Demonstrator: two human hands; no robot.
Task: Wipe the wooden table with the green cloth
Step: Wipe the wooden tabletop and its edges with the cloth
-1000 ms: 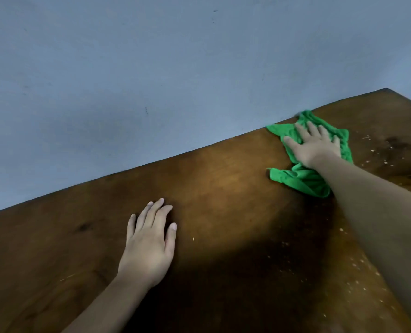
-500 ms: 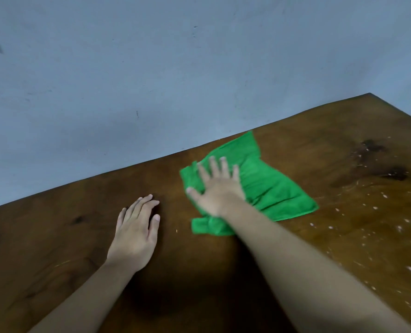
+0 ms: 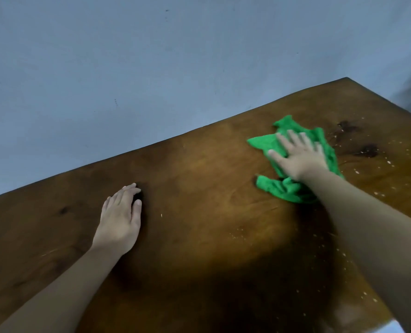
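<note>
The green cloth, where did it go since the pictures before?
The right hand pushed the green cloth left toward the middle of the wooden table, then swept it back right toward the white specks. It went from spread out to bunched up again. The hand stayed pressed flat on it. The left hand stayed flat on the bare wood.

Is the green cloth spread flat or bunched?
Bunched: the green cloth lies crumpled in folds under the flat right hand on the wooden table.
</note>
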